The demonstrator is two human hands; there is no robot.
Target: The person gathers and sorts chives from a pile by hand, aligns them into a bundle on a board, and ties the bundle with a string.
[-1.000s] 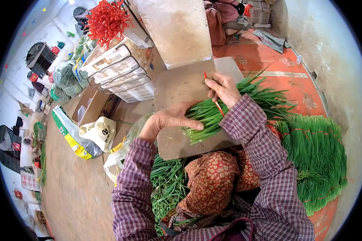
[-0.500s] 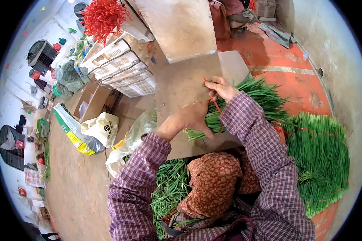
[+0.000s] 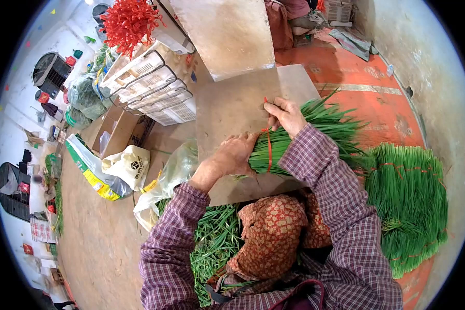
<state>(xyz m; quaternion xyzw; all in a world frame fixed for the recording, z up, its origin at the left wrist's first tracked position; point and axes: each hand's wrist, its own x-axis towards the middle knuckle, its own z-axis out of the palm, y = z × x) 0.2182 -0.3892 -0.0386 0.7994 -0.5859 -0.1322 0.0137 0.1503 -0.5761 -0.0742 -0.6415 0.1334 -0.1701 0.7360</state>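
Observation:
A bunch of long green garlic chives [image 3: 323, 126] lies on a brown board [image 3: 222, 106] in front of me, its leafy ends to the right. A red tie [image 3: 269, 152] runs round it near the left end. My left hand [image 3: 233, 155] is wrapped against that left end, covering the stem ends. With thumb and fingers closed, my right hand [image 3: 287, 116] pinches the red tie's tail above the bunch. Its other fingers are partly hidden.
Stacked tied chives [image 3: 408, 206] lie at the right by the wall. Loose greens [image 3: 217, 243] lie below the board. White crates [image 3: 160, 93] stand at the upper left, with a cluster of red ties [image 3: 129, 26] above. A plastic bag [image 3: 175, 173] lies left of my left hand.
My left hand has shifted left and drawn its fingers in around the stem ends. The red tie now sits tighter across the bunch; my right hand still pinches its tail.

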